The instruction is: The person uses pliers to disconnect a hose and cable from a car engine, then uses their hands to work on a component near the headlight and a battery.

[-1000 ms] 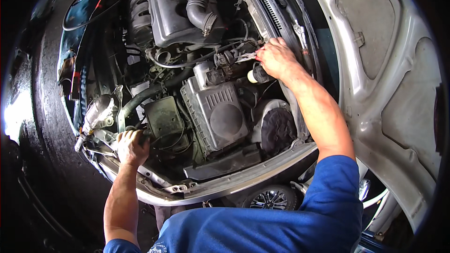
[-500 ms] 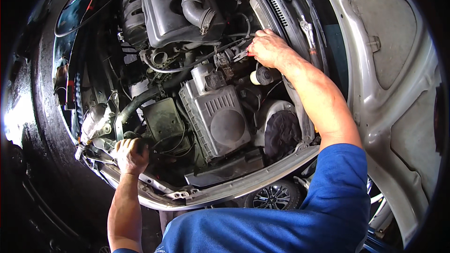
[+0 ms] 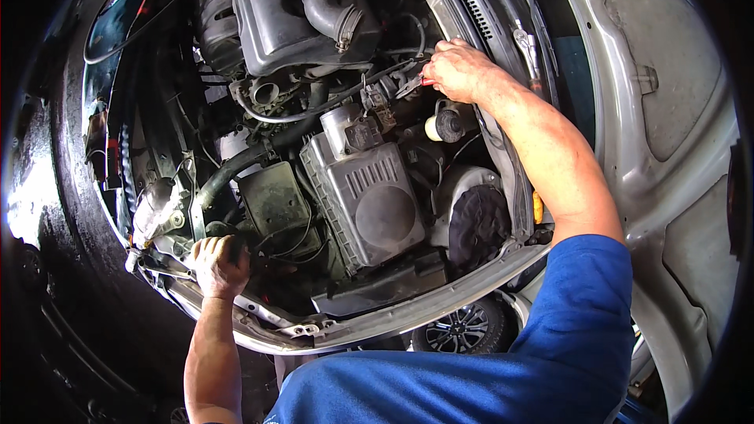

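Observation:
Fingers of my right hand are wrapped round the red handles of a pair of pliers. The metal jaws point left, close to hoses and a connector behind the air filter housing; whether they touch anything cannot be made out. Beside the pliers stands a pale reservoir with a black cap. Down at the front left corner of the engine bay, my left hand is closed over something dark near the headlamp. What it grips is mostly hidden by the fingers.
A grey engine cover with a ribbed intake hose fills the far side. A metal ratchet lies along the cowl, and a yellow handle shows by my right forearm. The raised bonnet bounds the right; a wheel sits below the fender.
The view has shifted slightly. My right hand still holds the pliers at the same spot, and my left hand keeps its place. The yellow handle now shows more beside my forearm.

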A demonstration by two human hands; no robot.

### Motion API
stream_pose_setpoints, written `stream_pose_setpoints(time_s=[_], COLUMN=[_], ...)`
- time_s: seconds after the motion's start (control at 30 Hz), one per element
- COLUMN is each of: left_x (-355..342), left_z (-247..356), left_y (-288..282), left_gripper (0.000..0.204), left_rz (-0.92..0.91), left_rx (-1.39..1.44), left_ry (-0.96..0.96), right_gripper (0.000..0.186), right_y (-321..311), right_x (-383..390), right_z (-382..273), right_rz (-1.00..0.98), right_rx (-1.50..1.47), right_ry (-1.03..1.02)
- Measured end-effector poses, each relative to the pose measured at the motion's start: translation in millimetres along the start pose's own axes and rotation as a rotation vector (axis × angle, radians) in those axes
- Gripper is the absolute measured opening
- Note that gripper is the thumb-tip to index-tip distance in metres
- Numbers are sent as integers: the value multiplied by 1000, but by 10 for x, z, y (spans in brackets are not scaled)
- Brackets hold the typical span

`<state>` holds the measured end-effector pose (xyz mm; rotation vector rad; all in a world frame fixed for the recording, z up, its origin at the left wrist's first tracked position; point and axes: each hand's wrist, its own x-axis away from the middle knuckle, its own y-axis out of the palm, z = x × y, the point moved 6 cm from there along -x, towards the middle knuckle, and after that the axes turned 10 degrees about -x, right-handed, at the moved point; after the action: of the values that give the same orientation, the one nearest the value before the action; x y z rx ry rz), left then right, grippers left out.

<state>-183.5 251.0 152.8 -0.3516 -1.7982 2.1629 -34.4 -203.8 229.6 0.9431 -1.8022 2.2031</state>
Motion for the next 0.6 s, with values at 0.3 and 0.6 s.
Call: stream_pose_setpoints(time_s=[0.3,0.6], left_x=[-8,12], left_z=[4,-23], left_y=[11,64], left_gripper=[20,20], left_rz=[2,44], left_rx=[-1,-10], left_ry=[20,63], right_gripper=[19,15], right_y=[20,34], right_x=[-1,11], right_z=[21,68], right_rz=[125,149], right_rx=[-35,-87], right_ry=[-65,-38])
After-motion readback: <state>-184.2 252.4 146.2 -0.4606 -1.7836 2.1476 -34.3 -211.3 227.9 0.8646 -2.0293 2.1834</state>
